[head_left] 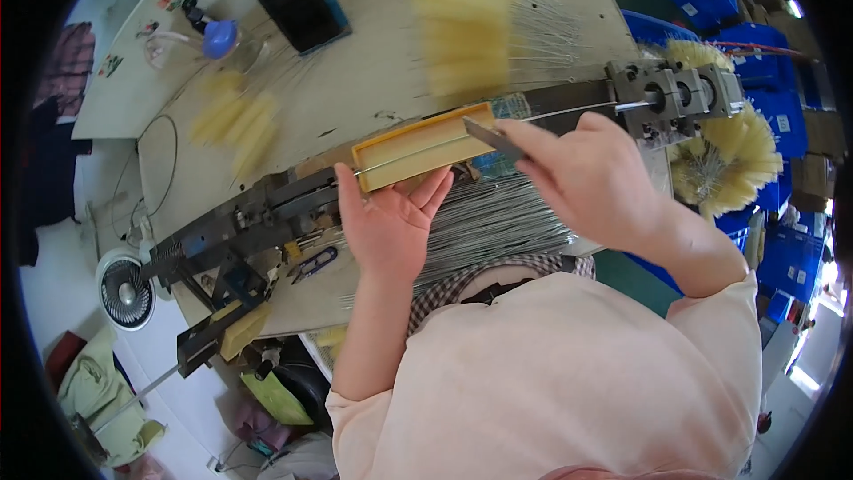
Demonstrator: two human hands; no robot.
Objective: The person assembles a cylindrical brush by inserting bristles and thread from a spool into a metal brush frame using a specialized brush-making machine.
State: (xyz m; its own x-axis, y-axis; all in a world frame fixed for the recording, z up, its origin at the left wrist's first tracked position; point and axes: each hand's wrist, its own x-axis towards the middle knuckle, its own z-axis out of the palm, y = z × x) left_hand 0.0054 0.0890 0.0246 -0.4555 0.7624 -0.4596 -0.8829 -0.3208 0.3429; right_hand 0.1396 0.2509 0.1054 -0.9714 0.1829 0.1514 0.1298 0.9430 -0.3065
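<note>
A shallow yellow-orange tray [418, 153] lies across the middle of the bench, with pale bristle-like material inside it. Along its length runs a thin metal wire [582, 110], reaching the metal block with round holders at the right. My left hand [388, 227] is open, palm up, at the tray's near left edge; its thumb points away from me and its fingertips are by the tray's near side. Above the tray's right end, my right hand [595, 180] is closed round a flat grey metal strip [493, 138], whose tip hangs over the tray.
Bundles of straight wires [498, 218] lie on the near side. Yellow brushes [462, 27] are piled at the back, with more brushes [235, 120] left. A metal block [680, 93] stands right, a long dark machine bar [240, 218] left. A black phone [302, 4] and blue-lidded jar [227, 40] stand behind.
</note>
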